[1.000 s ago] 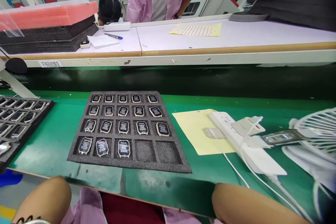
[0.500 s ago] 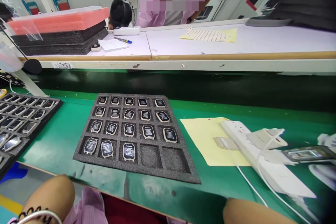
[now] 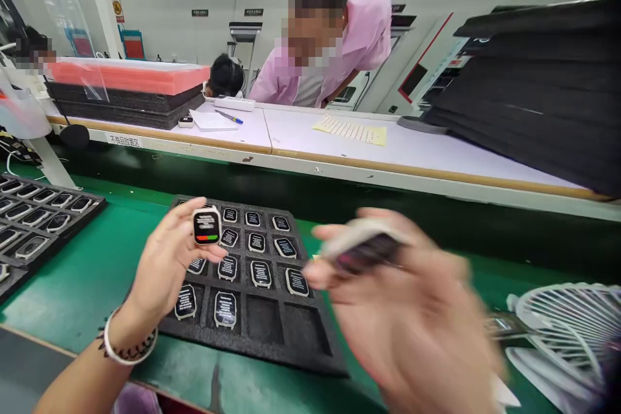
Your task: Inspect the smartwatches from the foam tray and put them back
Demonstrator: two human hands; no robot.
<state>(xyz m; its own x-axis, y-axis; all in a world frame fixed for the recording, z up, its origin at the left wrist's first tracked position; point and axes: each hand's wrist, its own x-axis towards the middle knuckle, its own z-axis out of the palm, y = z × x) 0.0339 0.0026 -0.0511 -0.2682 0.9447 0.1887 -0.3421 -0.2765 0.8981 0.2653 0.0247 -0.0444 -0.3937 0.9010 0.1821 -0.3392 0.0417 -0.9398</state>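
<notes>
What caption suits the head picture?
One watch in the left hand, another, blurred, in the right hand, more in the tray!

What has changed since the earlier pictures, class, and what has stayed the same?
Both hands have moved forward into view; earlier only parts of the arms showed. The left hand now holds a lit watch in front of the foam tray; the blurred right hand grips what looks like a second watch. The tray remains on the table, and the pen on the shelf.
</notes>
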